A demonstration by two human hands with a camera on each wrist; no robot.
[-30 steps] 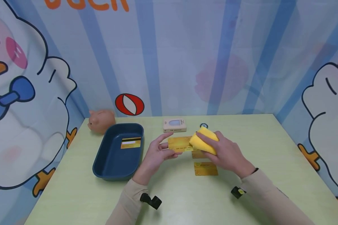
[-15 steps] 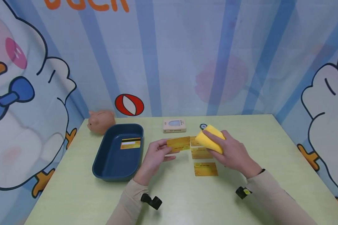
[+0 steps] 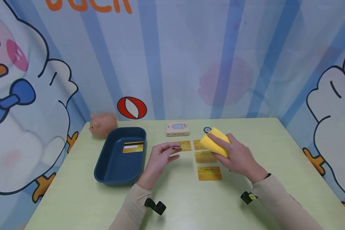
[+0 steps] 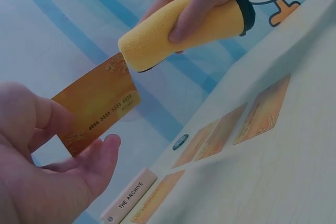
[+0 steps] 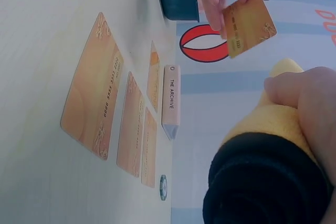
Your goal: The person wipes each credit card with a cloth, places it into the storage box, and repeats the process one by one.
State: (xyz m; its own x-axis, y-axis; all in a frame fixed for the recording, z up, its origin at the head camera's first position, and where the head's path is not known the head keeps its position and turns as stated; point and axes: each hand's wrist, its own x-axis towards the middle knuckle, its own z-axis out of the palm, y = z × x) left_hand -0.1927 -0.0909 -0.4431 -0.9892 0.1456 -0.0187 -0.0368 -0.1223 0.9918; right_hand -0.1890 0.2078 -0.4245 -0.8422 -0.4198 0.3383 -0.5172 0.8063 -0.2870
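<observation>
Left wrist: left grip [image 4: 47, 190] pinches a gold card [image 4: 100, 103]; right grip [image 4: 207, 1], near it, clasps a yellow cloth [image 4: 157, 32]. Probably wiping; the next stroke would need the card steady.

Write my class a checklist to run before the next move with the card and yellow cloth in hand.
1. Held card secure: ok; left hand pinches one end.
2. Cloth gripped: ok; in the right hand.
3. Cloth on held card: not ok; a gap shows in the head view.
4. Held card's back clean: cannot tell; only its numbered side shows.
5. Tray has room: ok; tray card leaves bare floor.
</observation>
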